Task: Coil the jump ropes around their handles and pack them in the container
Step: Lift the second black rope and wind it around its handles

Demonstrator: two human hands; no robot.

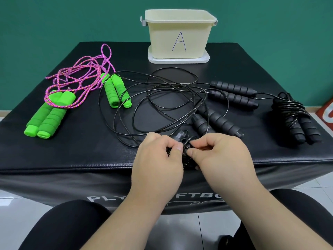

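Black padded vinyl covers the soft box (54,159) under your hands, with white lettering on its near face. Well beyond your grip, at the far edge, a cream container (180,33) marked with the letter A stands upright on a white lid (205,59). Between container and grip sprawls a tangle of loose black cord (177,86). Far left of your grip lies a pink braided rope (82,76) with large green handles (48,114); smaller green handles (117,91) lie nearer, side by side. Far right sits a coiled black rope (295,116), wound round its own handles. Beyond your right hand lie the far black handles (234,94) and, closer, the near black handles (216,121). Your left hand (158,159) curls round the held handles (180,136), mostly hidden by your fingers. Your right hand (221,157), close against the left, pinches the wrapped cord (185,141) between thumb and forefinger.
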